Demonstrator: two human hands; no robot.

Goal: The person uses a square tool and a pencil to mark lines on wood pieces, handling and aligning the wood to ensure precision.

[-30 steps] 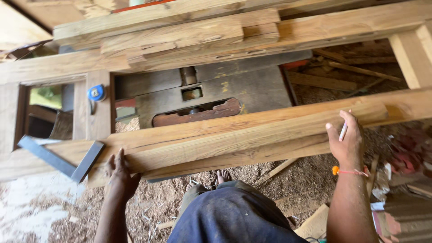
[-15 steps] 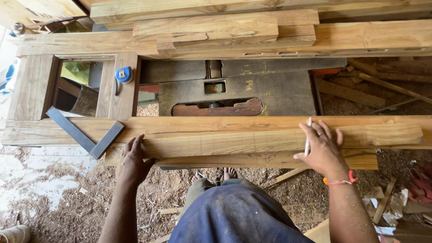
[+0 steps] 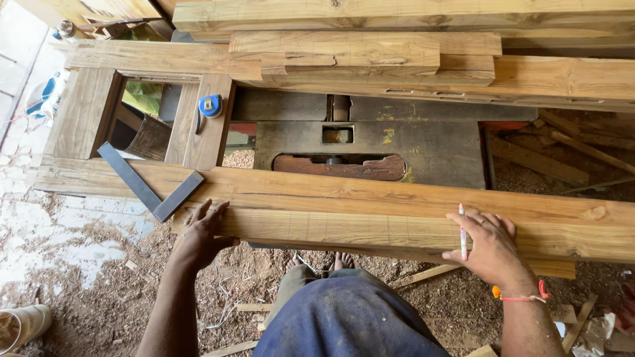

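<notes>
Plank: a long timber plank (image 3: 370, 228) is lying flat across the machine counter (image 3: 423, 142), its near edge overhanging the sawdust floor (image 3: 99, 291).
Left hand: the left hand (image 3: 198, 238) is pressing open, fingers spread, on the plank's left end, gripping nothing.
Right hand: the right hand (image 3: 486, 244) is resting flat on the plank's right part, fingers pinching a white pencil (image 3: 462, 231) upright.
Square: a steel try square (image 3: 149, 188) is lying just left of the plank's left end.
Tape: a blue tape measure (image 3: 210, 106) is sitting well beyond the plank, on a frame.
Advice: judged, both palms should be bearing down evenly, keeping the plank flush and the pencil lines visible.
</notes>
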